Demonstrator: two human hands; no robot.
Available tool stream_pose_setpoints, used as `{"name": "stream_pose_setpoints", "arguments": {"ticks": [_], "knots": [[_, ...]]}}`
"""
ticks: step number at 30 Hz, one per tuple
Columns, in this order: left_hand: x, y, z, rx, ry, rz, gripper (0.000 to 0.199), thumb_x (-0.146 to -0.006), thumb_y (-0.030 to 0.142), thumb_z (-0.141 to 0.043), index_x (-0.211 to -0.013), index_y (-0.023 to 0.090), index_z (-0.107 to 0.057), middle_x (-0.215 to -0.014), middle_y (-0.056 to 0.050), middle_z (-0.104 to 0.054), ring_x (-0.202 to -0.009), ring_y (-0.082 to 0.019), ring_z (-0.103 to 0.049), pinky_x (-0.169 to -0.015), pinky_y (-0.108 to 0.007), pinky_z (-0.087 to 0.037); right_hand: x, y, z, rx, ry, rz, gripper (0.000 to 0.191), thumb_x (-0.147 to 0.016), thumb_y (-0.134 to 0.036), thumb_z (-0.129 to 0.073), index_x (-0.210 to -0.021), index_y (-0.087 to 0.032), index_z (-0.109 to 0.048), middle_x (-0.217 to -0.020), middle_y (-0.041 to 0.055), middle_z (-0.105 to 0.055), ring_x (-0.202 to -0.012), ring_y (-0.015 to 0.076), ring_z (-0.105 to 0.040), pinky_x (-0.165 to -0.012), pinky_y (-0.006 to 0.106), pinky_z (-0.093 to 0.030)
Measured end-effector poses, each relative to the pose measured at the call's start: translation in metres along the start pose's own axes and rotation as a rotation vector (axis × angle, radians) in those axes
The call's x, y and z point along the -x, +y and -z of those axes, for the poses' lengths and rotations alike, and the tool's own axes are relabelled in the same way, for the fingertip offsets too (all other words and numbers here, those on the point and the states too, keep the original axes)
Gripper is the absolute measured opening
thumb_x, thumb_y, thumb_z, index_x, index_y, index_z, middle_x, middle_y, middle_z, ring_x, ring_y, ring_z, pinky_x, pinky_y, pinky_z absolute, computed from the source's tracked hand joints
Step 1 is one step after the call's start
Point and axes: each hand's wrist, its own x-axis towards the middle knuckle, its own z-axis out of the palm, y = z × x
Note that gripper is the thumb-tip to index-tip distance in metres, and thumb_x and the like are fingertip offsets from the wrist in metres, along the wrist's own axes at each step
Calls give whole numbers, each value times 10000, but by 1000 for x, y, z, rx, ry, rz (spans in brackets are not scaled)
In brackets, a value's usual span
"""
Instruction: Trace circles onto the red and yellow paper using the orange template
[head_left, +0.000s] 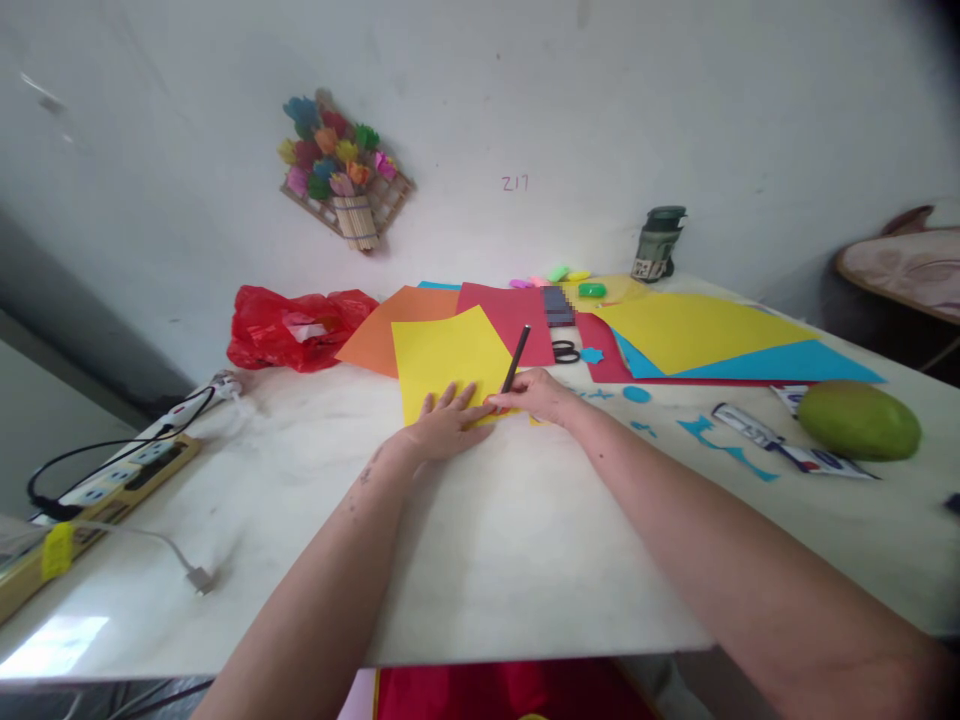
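Note:
A yellow sheet of paper lies on the table in front of me. My left hand rests flat on its lower part with the fingers spread. My right hand is closed around a dark pen, which tilts up to the right, its lower end near the sheet's lower right corner. Between the two hands, a small orange-red patch shows at the fingertips; I cannot make out what it is. Black-handled scissors and a small blue paper cutout lie just beyond my right hand.
Orange and red paper lie behind the yellow sheet. At right are more coloured sheets, blue scraps, a glue tube and a green fruit. A red plastic bag and a power strip are at left.

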Motion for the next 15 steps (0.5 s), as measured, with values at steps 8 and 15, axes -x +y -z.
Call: {"name": "stream_pose_setpoints", "arguments": {"ticks": [8, 15], "knots": [[-1, -2, -2, 1, 13, -16, 518, -785, 616, -132, -1265, 421, -137, -1373, 65, 27, -1222, -242, 93, -936, -516, -18, -1, 1, 2, -15, -23, 22, 277, -564, -369, -618, -672, -117, -656, -562, 34, -603, -554, 130, -522, -494, 220, -385], [-1, -2, -2, 15, 12, -17, 518, -784, 620, -132, -1264, 425, -132, -1374, 63, 31, -1221, -241, 98, -937, -514, -13, -2, 4, 2, -15, -69, 26, 313, -584, -385, -591, -708, -102, -642, -625, 36, -618, -576, 121, -527, -481, 204, -378]]}}
